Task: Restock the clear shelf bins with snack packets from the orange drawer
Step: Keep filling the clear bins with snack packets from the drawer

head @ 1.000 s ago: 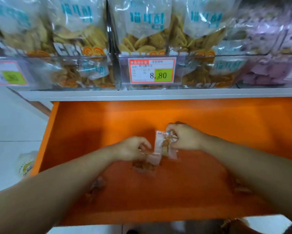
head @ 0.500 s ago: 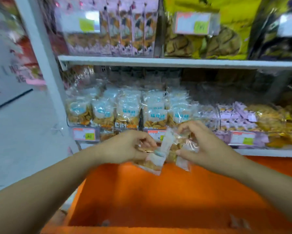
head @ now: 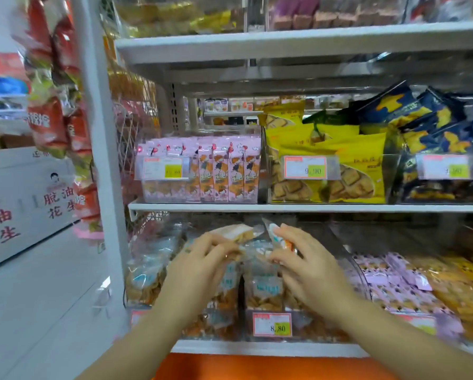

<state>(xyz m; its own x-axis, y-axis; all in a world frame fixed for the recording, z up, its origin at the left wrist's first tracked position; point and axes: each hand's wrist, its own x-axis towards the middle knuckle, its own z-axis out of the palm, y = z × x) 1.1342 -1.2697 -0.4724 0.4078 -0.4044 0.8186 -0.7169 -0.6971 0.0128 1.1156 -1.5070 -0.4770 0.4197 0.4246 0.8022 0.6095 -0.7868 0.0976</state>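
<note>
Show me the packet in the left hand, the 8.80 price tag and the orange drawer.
Left-hand packet (head: pixel 234 231): head view, its pale upper face.
8.80 price tag (head: pixel 272 324): head view, middle of the label.
Orange drawer (head: pixel 257 366): head view, bare surface at the bottom edge.

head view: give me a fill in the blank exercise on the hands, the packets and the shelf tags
The left hand and right hand each grip a small clear snack packet before the clear plastic shelf bins; the pulled-out drawer below is coloured ____.
The red-framed price tag beneath the hands reads ____.
The yellow biscuit bags stand to the ____ of the pink upright cartons.
Missing words: orange; 8.80; right.
</note>
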